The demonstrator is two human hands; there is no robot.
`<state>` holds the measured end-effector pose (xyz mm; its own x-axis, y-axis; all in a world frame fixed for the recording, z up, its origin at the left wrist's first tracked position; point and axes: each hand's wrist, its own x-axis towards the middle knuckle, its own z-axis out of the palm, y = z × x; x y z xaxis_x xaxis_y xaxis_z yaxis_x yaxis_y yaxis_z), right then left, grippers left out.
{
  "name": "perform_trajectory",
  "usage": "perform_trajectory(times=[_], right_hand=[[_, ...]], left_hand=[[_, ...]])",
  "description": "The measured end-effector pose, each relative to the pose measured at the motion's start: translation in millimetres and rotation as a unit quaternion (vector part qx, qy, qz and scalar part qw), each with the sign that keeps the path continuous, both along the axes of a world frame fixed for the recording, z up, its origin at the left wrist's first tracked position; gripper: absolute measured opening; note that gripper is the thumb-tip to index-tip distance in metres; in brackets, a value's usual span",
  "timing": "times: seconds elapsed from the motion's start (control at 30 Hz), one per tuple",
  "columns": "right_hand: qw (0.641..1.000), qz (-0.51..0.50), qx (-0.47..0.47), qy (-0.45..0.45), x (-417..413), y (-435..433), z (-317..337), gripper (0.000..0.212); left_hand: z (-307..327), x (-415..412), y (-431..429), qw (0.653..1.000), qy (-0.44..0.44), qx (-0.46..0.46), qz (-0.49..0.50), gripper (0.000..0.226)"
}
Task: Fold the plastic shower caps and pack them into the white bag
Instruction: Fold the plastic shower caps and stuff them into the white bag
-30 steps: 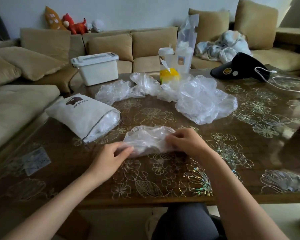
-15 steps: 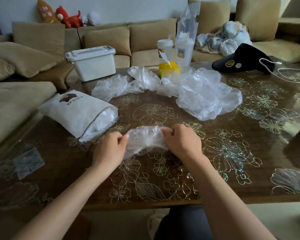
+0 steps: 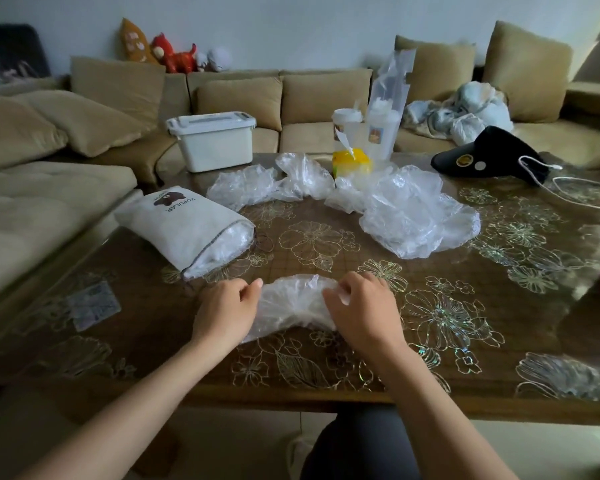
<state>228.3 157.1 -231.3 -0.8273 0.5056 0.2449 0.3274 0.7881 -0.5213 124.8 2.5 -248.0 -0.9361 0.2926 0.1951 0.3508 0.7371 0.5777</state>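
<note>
Many loose shower caps [image 3: 413, 209] lie in a heap toward the far edge of the table [image 3: 430, 375], so lots of folding is left. The white bag [image 3: 187, 223] lies near the left edge, and its open mouth shows plastic already inside. Near the front edge, the left hand [image 3: 224, 311] and right hand [image 3: 364, 306] each pinch one end of a half-folded cap [image 3: 291, 306]

The white bag [image 3: 184, 225] reads "POPULAR", upside down, beneath a bear face.

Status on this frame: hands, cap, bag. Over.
Left hand and right hand both grip one shower cap on the table. White bag lies left, mouth open, plastic showing inside. Loose caps piled behind, off the path.
</note>
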Motion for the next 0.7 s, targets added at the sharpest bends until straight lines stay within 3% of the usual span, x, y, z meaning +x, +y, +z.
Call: perform_trajectory(times=[0.13, 0.3, 0.4, 0.5, 0.6, 0.7], right_hand=[[1.000, -0.012, 0.009, 0.006, -18.2, -13.5, 3.8, 0.032], [0.992, -0.086, 0.035, -0.081, -13.3, -0.5, -12.3, 0.034], [0.993, -0.089, -0.037, -0.065, -15.3, 4.2, -7.3, 0.038], [0.990, -0.085, -0.097, -0.062, -25.2, 3.3, 7.1, 0.051], [0.994, -0.040, -0.080, -0.056, -30.3, 0.9, 11.0, 0.057], [0.984, 0.040, -0.172, 0.010, -28.2, 5.4, 16.7, 0.061]], left_hand=[[2.7, 10.1, 11.1, 0.998, 0.016, -0.007, 0.065, 0.040], [-6.7, 23.4, 21.6, 0.993, 0.080, -0.049, 0.066, 0.030], [-1.0, 16.6, 25.6, 0.993, 0.092, -0.048, 0.048, 0.020], [4.2, 0.5, 27.8, 0.996, 0.067, -0.040, 0.046, 0.032], [8.1, -3.4, 25.6, 0.998, 0.046, 0.023, 0.033, 0.042], [24.4, -2.6, 23.3, 0.992, 0.052, 0.111, -0.007, 0.041]])
